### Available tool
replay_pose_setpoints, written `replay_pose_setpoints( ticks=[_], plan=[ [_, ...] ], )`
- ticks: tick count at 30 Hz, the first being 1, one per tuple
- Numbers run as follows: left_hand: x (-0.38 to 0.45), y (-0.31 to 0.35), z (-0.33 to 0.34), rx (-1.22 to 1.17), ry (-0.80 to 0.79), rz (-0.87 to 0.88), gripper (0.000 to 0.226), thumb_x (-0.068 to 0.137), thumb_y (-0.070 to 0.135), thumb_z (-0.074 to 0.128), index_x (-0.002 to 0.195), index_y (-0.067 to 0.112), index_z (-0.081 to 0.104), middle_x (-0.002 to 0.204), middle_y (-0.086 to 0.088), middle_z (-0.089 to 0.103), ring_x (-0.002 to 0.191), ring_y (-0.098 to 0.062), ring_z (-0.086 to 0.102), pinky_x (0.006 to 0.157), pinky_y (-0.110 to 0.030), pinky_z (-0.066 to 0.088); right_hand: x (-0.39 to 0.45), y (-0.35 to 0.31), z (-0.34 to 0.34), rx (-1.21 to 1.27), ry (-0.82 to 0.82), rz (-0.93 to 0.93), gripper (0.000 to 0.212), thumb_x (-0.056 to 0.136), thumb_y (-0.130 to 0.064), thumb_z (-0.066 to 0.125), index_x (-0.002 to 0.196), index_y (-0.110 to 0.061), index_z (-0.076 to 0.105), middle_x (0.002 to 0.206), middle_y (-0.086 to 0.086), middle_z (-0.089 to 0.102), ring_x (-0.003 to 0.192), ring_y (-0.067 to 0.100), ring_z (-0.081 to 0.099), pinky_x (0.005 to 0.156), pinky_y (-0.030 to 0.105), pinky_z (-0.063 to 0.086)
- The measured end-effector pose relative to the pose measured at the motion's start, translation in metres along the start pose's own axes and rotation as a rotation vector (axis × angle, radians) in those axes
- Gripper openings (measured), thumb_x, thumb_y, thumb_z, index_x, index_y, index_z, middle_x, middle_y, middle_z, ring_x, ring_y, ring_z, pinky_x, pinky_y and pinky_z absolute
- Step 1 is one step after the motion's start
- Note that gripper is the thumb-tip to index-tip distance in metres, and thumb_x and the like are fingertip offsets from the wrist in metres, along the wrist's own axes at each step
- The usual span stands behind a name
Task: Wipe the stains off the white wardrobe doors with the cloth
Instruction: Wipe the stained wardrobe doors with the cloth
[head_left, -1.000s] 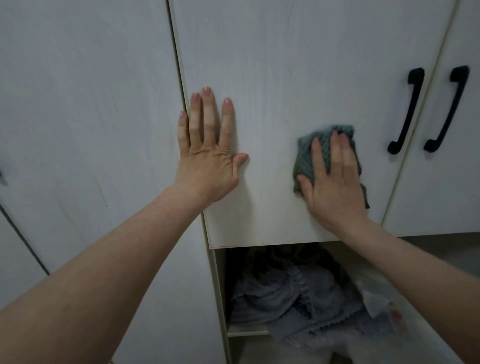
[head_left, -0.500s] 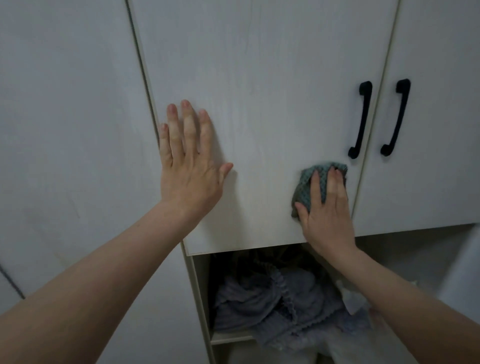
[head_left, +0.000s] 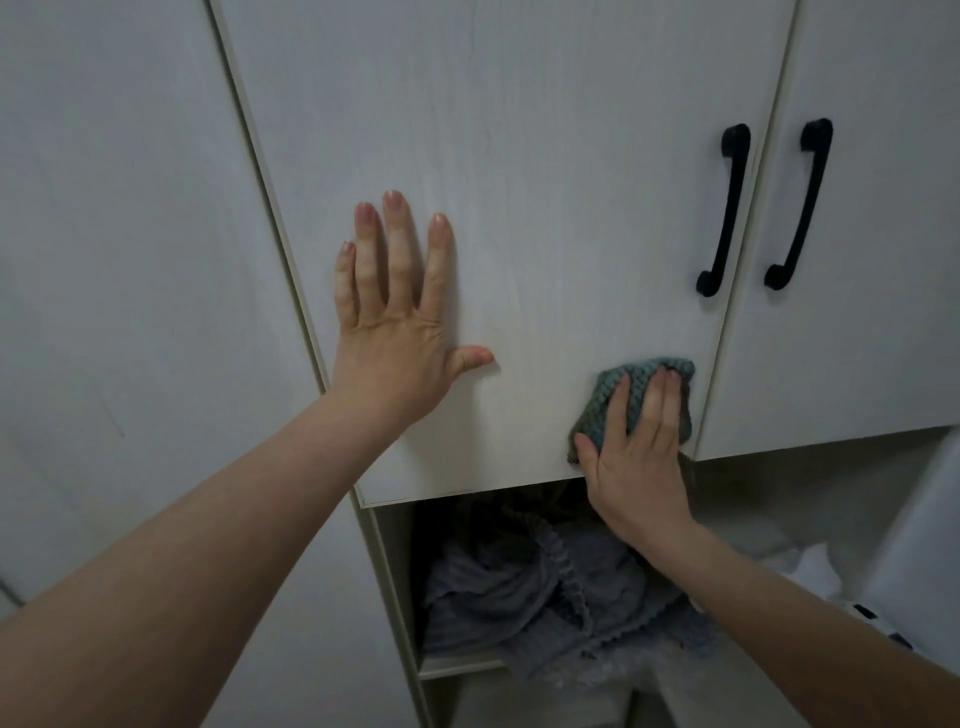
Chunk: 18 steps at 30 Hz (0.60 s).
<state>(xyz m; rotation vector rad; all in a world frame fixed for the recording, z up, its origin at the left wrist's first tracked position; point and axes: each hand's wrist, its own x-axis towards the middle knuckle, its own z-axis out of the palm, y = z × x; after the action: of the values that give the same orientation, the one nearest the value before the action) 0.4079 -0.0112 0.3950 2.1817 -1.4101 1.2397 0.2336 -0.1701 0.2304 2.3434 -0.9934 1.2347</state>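
The middle white wardrobe door (head_left: 545, 182) fills the centre of the head view. My left hand (head_left: 395, 322) lies flat on it with straight, spread fingers, near its left edge. My right hand (head_left: 636, 452) presses a grey-green knitted cloth (head_left: 615, 387) against the door's lower right corner, fingers straight on top of the cloth. The cloth sits just above the door's bottom edge and beside the gap to the right door (head_left: 872, 260).
Two black handles (head_left: 724, 208) (head_left: 800, 202) flank the gap between the middle and right doors. A tall white door (head_left: 119, 260) stands at the left. Below the doors an open shelf holds crumpled grey fabric (head_left: 545, 597) and white items (head_left: 810, 566).
My right hand slid the cloth down and right across the door, from mid-height to its lower right corner. My left hand stayed flat on the door. The view shifted.
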Motion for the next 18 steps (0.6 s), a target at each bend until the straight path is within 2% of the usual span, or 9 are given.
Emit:
replay_pose_setpoints(
  ticks=[4, 8, 12, 15, 18],
  plan=[
    [-0.002, 0.005, -0.009, -0.009, -0.038, -0.019, 0.122, 0.078, 0.075, 0.056, 0.156, 0.012, -0.014, 0.161, -0.023, -0.019, 0.148, -0.043, -0.019, 0.117, -0.049, -0.019, 0.037, -0.029, -0.018, -0.011, 0.041, -0.118, 0.074, 0.103, -0.048, 0.025, 0.155, -0.003, -0.004, 0.157, 0.034, 0.000, 0.147, 0.048, 0.001, 0.122, 0.052, 0.001],
    [-0.010, -0.012, -0.029, 0.021, 0.034, 0.020, 0.107, 0.085, 0.060, 0.061, 0.159, 0.013, -0.001, 0.165, -0.018, -0.006, 0.152, -0.036, -0.006, 0.121, -0.053, -0.010, 0.081, -0.070, -0.041, -0.011, 0.104, -0.181, 0.075, 0.103, -0.047, 0.031, 0.155, -0.004, -0.002, 0.157, 0.034, 0.002, 0.148, 0.046, 0.000, 0.122, 0.052, 0.004],
    [-0.013, -0.063, -0.049, 0.017, 0.113, -0.113, 0.099, 0.088, 0.052, 0.056, 0.159, 0.011, -0.001, 0.165, -0.017, -0.005, 0.153, -0.033, -0.006, 0.121, -0.056, -0.006, 0.120, -0.119, -0.060, 0.047, 0.188, -0.236, 0.069, 0.103, -0.040, 0.035, 0.156, -0.005, 0.007, 0.157, 0.028, 0.006, 0.148, 0.042, 0.005, 0.123, 0.047, 0.005],
    [-0.022, -0.108, -0.057, 0.014, 0.093, -0.195, 0.098, 0.089, 0.051, 0.054, 0.158, 0.011, -0.003, 0.165, -0.017, -0.007, 0.152, -0.033, -0.008, 0.120, -0.055, -0.009, 0.150, -0.158, -0.075, 0.088, 0.257, -0.281, 0.064, 0.103, -0.033, 0.035, 0.155, -0.004, 0.012, 0.158, 0.026, 0.012, 0.148, 0.039, 0.010, 0.124, 0.044, 0.007],
    [-0.038, -0.156, -0.062, 0.003, 0.044, -0.295, 0.098, 0.092, 0.051, 0.050, 0.157, 0.012, -0.012, 0.164, -0.015, -0.017, 0.151, -0.032, -0.016, 0.119, -0.055, -0.013, 0.181, -0.196, -0.092, 0.146, 0.291, -0.297, 0.062, 0.103, -0.032, 0.032, 0.155, -0.005, 0.011, 0.159, 0.024, 0.010, 0.149, 0.035, 0.006, 0.124, 0.038, -0.001]
  ],
)
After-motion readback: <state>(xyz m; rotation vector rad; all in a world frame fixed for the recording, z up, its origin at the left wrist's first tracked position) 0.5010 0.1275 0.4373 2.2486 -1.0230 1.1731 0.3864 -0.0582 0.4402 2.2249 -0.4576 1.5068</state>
